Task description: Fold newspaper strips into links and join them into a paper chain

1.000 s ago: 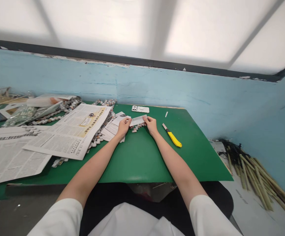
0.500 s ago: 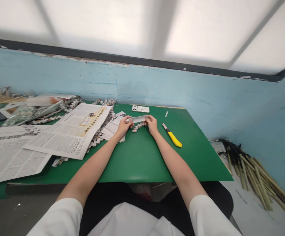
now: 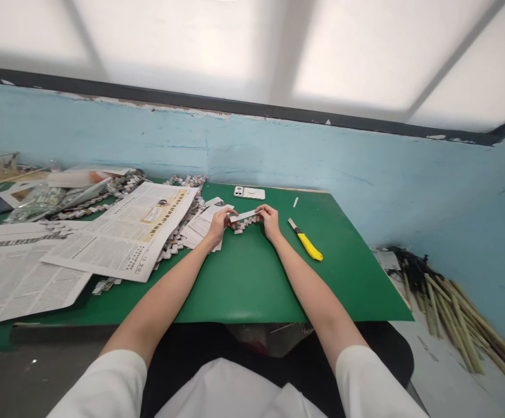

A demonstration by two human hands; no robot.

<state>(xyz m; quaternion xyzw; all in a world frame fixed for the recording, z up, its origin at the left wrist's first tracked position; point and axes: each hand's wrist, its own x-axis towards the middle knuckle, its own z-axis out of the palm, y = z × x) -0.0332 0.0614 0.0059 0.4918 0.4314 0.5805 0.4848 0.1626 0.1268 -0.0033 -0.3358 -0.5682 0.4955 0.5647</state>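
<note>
Between my two hands a narrow strip of newspaper [image 3: 244,216] is stretched just above the green tabletop [image 3: 252,278]. The fingers of my left hand [image 3: 221,224] are closed on its left end. At the other end, my right hand [image 3: 269,220] pinches the strip between thumb and fingers. Right under the strip lies a short zigzag chain of folded paper [image 3: 240,228], partly hidden by it. A knife with a yellow handle [image 3: 308,247] rests to the right of my right hand, and small cut paper sheets [image 3: 197,229] lie beside my left hand.
Large newspaper sheets [image 3: 117,244] cover the table's left side, over long zigzag paper chains [image 3: 171,249]. A white phone [image 3: 249,193] lies near the wall, with a small paper strip [image 3: 296,202] to its right. Bamboo sticks [image 3: 457,319] are piled right of the table.
The strip in my hands looks narrower now, folded or turned edge-on, and its left end sits lower. My hands have barely shifted.
</note>
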